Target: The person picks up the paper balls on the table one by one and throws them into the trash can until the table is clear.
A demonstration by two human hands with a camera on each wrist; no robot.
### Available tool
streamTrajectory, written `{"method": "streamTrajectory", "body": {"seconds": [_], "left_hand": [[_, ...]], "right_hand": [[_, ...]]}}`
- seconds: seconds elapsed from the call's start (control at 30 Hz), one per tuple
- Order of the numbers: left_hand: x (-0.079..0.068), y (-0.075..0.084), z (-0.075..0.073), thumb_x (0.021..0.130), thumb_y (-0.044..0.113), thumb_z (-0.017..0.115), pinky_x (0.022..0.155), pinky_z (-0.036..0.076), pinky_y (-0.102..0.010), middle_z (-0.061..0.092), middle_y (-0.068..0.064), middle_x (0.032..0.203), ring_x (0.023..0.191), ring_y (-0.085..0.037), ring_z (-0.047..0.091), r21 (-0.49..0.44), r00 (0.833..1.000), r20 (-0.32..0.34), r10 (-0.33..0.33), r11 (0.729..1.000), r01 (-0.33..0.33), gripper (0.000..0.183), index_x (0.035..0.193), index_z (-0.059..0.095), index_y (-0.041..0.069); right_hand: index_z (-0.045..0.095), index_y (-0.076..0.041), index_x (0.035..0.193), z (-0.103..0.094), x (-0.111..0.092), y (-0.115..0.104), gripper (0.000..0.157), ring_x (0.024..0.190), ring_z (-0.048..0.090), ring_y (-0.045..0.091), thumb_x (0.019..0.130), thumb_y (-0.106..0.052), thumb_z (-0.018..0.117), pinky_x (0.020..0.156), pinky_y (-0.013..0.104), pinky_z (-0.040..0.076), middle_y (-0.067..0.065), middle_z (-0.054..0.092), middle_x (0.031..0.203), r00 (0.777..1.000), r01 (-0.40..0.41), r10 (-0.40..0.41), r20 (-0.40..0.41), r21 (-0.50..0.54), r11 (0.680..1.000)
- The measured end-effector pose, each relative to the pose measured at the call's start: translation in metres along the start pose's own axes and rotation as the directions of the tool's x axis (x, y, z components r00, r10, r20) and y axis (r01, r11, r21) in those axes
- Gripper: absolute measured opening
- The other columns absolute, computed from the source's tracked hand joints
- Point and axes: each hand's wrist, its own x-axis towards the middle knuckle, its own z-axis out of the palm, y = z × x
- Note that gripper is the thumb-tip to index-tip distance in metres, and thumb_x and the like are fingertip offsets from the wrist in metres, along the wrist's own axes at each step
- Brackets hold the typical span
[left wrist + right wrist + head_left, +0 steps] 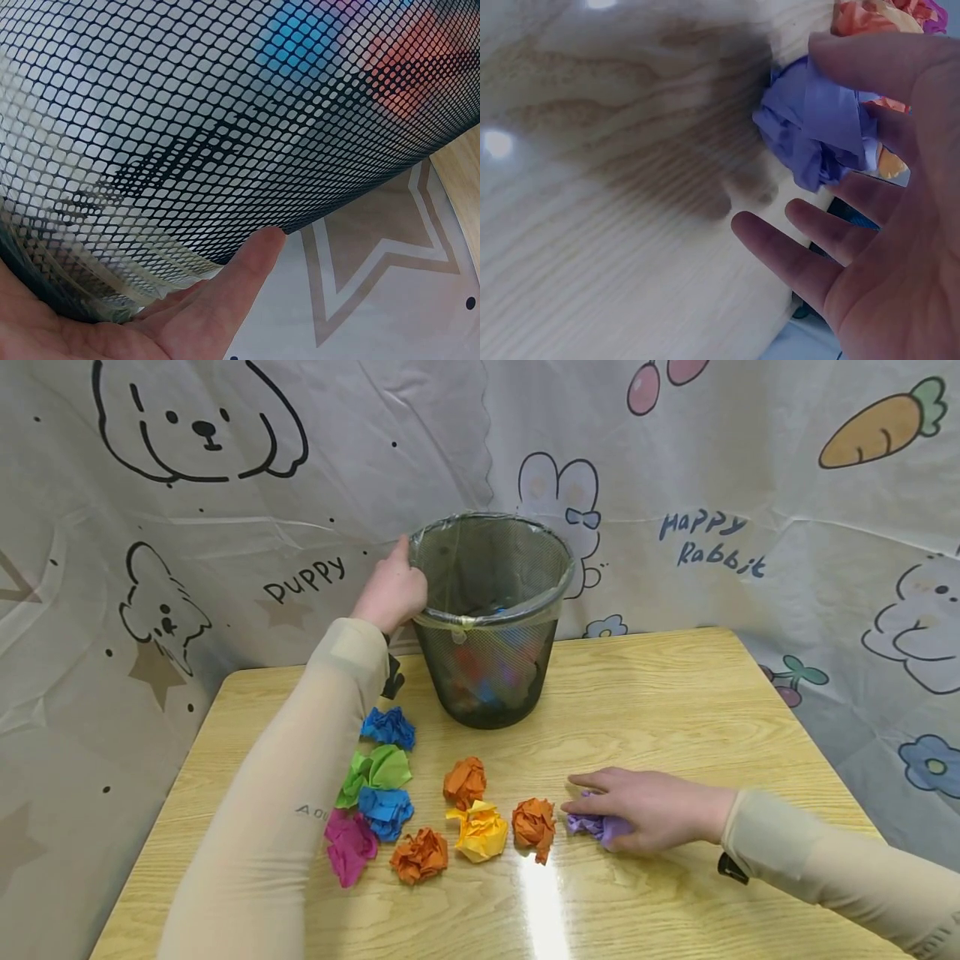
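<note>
My left hand (393, 589) holds the left side of the rim of a black mesh wastebasket (487, 677), which has a clear liner over its edge. In the left wrist view the thumb (251, 259) lies along the outside of the mesh. At the right of the table, my right hand (652, 810) is over a crumpled purple paper ball (596, 822). The right wrist view has that purple ball (817, 124) between thumb and forefinger, with the other fingers spread. Blurred coloured shapes show through the basket's mesh.
Nearest the right hand is an orange paper ball (534, 825). Beside it are a yellow ball (482, 832) and more orange ones (465, 781). Blue (387, 728), green (384, 767) and magenta (350, 846) balls lie by the left sleeve. A printed curtain (450, 443) hangs behind the table.
</note>
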Motion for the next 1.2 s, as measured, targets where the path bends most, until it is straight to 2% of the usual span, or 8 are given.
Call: {"method": "streamTrajectory", "body": {"seconds": [0.2,0.3,0.4,0.47,0.63,1.0,1.1,1.2], "left_hand": [[0.0,0.0,0.0,0.101,0.011,0.02,0.047,0.04,-0.029,0.032,-0.02,0.162,0.045,-0.012,0.03,-0.006,1.0,-0.004,0.004,1.0,-0.004,0.071,0.165,-0.011,0.02],[-0.001,0.0,0.0,0.101,0.012,0.02,0.047,0.04,-0.029,0.046,-0.021,0.153,0.045,-0.012,0.03,-0.011,1.0,-0.005,0.006,1.0,-0.006,0.071,0.165,-0.012,0.019],[-0.002,0.001,0.0,0.102,0.012,0.02,0.046,0.039,-0.029,0.063,-0.019,0.134,0.044,-0.012,0.029,-0.014,1.0,-0.012,0.008,1.0,-0.008,0.071,0.165,-0.011,0.018],[-0.002,0.001,0.0,0.101,0.011,0.02,0.045,0.037,-0.029,0.071,-0.015,0.103,0.043,-0.012,0.027,-0.011,1.0,-0.014,0.01,1.0,-0.01,0.071,0.165,-0.011,0.018],[-0.004,0.003,0.0,0.101,0.01,0.019,0.045,0.036,-0.03,0.035,0.0,0.057,0.042,-0.012,0.027,-0.006,1.0,-0.009,0.016,1.0,-0.016,0.07,0.165,-0.01,0.016],[-0.004,0.002,0.0,0.102,0.011,0.02,0.045,0.036,-0.03,0.046,-0.005,0.061,0.042,-0.012,0.026,-0.017,1.0,-0.008,0.009,1.0,-0.009,0.07,0.165,-0.01,0.018],[-0.004,0.002,-0.001,0.102,0.011,0.02,0.045,0.037,-0.03,0.067,-0.015,0.088,0.042,-0.012,0.027,-0.017,1.0,-0.007,0.008,1.0,-0.008,0.069,0.165,-0.01,0.018],[-0.004,0.002,-0.001,0.102,0.011,0.02,0.044,0.036,-0.03,0.069,-0.02,0.118,0.043,-0.012,0.027,-0.015,1.0,-0.007,0.006,1.0,-0.006,0.07,0.165,-0.01,0.018]], "right_hand": [[0.059,-0.027,0.147,0.006,0.002,0.001,0.055,0.13,0.054,0.028,0.094,-0.024,0.074,0.102,0.046,0.05,0.013,0.051,0.15,0.997,0.068,-0.069,-0.026,-0.047,0.997],[0.063,-0.027,0.143,0.009,0.003,0.003,0.05,0.125,0.056,0.023,0.094,-0.024,0.076,0.099,0.041,0.052,0.009,0.055,0.144,0.994,0.094,-0.097,-0.046,-0.071,0.993],[0.067,-0.024,0.138,0.012,0.004,0.004,0.047,0.117,0.058,0.018,0.092,-0.023,0.079,0.095,0.036,0.053,0.005,0.06,0.136,0.988,0.13,-0.137,-0.077,-0.09,0.987],[0.069,-0.022,0.135,0.013,0.005,0.005,0.045,0.112,0.059,0.015,0.091,-0.022,0.08,0.092,0.033,0.054,0.002,0.062,0.13,0.981,0.154,-0.163,-0.101,-0.097,0.983],[0.073,-0.021,0.126,0.014,0.006,0.007,0.038,0.101,0.057,0.008,0.09,-0.019,0.081,0.084,0.027,0.054,-0.008,0.064,0.117,0.972,0.182,-0.192,-0.133,-0.079,0.98],[0.075,-0.025,0.105,0.016,0.01,0.007,0.015,0.088,0.056,0.002,0.094,-0.016,0.076,0.076,0.02,0.052,-0.015,0.066,0.097,0.956,0.206,-0.221,-0.196,-0.092,0.974],[0.075,-0.025,0.102,0.017,0.011,0.008,0.014,0.087,0.056,0.003,0.093,-0.015,0.077,0.075,0.019,0.051,-0.015,0.066,0.095,0.947,0.219,-0.238,-0.218,-0.11,0.97],[0.075,-0.025,0.1,0.018,0.011,0.008,0.013,0.086,0.056,0.003,0.092,-0.014,0.078,0.074,0.019,0.051,-0.015,0.066,0.094,0.941,0.225,-0.248,-0.229,-0.123,0.967]]}}
